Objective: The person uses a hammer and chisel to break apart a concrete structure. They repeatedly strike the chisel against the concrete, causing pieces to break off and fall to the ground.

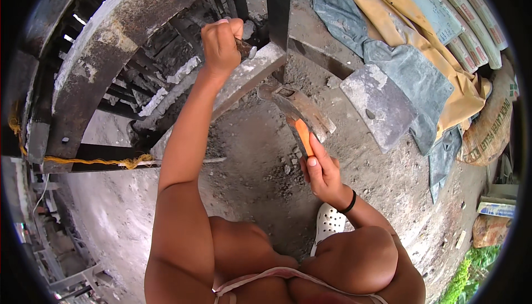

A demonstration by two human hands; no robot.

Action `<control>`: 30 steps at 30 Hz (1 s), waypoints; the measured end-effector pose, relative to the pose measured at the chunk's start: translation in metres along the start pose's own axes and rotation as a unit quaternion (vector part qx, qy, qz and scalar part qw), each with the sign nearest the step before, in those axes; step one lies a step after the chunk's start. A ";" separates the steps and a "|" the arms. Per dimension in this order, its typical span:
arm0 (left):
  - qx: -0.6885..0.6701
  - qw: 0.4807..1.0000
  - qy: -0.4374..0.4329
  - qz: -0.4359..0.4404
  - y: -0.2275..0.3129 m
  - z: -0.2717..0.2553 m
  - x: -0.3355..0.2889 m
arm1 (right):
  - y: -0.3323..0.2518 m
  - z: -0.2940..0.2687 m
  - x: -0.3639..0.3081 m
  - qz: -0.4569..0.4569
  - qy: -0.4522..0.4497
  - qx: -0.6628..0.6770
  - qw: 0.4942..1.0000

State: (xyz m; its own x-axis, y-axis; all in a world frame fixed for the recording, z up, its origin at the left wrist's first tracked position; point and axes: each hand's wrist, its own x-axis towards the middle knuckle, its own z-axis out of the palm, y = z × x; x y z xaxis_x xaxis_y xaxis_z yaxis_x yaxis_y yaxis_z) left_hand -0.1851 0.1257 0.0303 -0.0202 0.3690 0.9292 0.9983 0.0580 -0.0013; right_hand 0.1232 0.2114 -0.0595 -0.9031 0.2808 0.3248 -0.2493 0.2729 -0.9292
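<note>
Far left of the hammer [302,133] is a big curved metal frame [105,55], with yellow rope [100,162] along its bottom, maybe to tie something. Up and left of the hammer, the left hand [220,46] makes a tight fist around a short dark tool [245,49], I think so it won't slip. The right hand [323,175], at the hammer's bottom end, has its fingers wrapped around the orange grip, maybe low so the head can swing. Right of the hammer, a grey slab [379,104] lies by a blue cloth [413,74].

The fist hides most of the dark tool, and I can't tell if its tip touches anything. The sack [490,118] farther right is partly covered.
</note>
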 end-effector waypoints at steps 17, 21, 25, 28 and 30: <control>0.060 0.995 0.075 -0.002 -0.007 0.019 -0.009 | -0.012 -0.003 0.006 -0.019 -0.016 0.006 1.000; 0.036 0.995 0.085 -0.030 -0.004 0.021 -0.006 | -0.015 -0.003 0.007 -0.038 -0.011 0.010 0.999; 0.007 0.996 0.059 -0.072 -0.001 0.017 -0.010 | -0.023 -0.006 0.010 -0.086 -0.019 -0.015 0.996; -0.043 0.988 0.090 -0.117 -0.001 0.018 -0.015 | -0.025 -0.017 0.016 -0.172 -0.060 -0.040 0.982; -0.003 0.993 0.049 -0.105 -0.003 0.009 -0.018 | -0.014 -0.012 0.017 -0.251 -0.057 -0.005 0.966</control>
State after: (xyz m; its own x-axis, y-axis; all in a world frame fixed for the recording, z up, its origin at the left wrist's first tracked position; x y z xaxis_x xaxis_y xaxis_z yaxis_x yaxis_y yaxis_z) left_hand -0.1879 0.1270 0.0101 -0.2239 0.2569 0.9402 0.9728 0.1186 0.1992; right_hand 0.1153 0.2234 -0.0392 -0.7018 0.0071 0.7123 -0.6634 0.3579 -0.6572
